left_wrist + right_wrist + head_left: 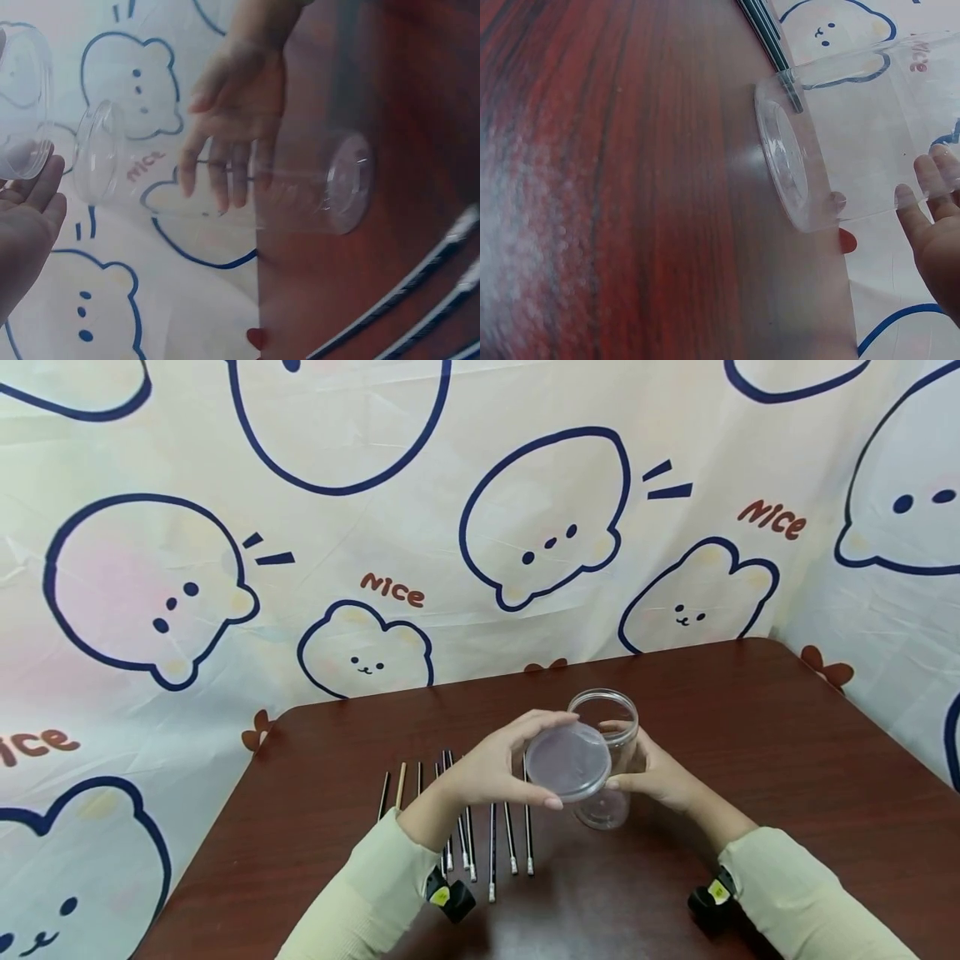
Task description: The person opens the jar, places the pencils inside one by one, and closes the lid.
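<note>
A clear plastic jar (602, 810) with an open round mouth stands upright near the middle of the brown table. My right hand (660, 772) grips the jar from its right side, fingers behind it and thumb in front. In my left hand (498, 764) is a round translucent lid (568, 762), held by its edge between thumb and fingers, just left of the jar's mouth and apart from it. The left wrist view shows the see-through jar (300, 202) with the right hand (244, 97) behind it. The right wrist view shows the jar's base (784, 157) close to the tabletop.
Several dark pencils (492, 852) with pale ends lie side by side on the table (750, 735), partly under my left forearm. One tan pencil (401, 785) lies among them. A printed cloth (525, 643) hangs behind the table's back edge.
</note>
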`<state>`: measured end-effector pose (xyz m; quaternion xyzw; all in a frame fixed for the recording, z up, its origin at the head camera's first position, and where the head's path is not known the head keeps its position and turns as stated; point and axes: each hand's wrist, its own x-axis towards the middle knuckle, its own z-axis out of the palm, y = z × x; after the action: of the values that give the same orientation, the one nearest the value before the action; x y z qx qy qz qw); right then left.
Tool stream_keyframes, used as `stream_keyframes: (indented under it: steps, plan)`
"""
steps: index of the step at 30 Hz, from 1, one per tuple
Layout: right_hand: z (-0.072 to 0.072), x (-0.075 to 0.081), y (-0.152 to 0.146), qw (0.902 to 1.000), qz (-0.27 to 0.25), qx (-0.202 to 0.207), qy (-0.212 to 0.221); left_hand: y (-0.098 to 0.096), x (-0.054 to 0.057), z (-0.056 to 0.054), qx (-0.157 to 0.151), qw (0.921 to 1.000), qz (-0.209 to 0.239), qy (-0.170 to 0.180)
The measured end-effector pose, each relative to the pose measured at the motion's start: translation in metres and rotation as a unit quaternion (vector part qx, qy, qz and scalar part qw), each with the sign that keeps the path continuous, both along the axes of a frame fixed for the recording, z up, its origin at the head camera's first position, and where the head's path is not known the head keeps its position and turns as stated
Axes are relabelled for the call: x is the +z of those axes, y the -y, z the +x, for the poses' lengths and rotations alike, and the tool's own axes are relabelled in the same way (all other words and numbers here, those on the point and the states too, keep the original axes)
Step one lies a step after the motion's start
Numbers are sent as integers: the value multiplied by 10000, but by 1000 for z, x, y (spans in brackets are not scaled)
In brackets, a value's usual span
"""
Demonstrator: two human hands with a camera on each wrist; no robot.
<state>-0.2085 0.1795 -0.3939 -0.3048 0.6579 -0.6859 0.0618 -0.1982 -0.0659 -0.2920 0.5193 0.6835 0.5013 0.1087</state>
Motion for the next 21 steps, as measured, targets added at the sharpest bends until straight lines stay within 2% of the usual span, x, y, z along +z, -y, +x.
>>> stream_keyframes:
  steps: [7,14,21]
  plan:
    - [0,-2,-3,9998,159,-99,3,3,-18,18,136,9988,-374,-280]
    - [-2,-3,-3,9997,205,-110,52,2,-42,27,99,9965,-783,-284]
    - [-3,-2,-2,9997,233,-41,60,-4,-65,33,16,9900,-1282,-590]
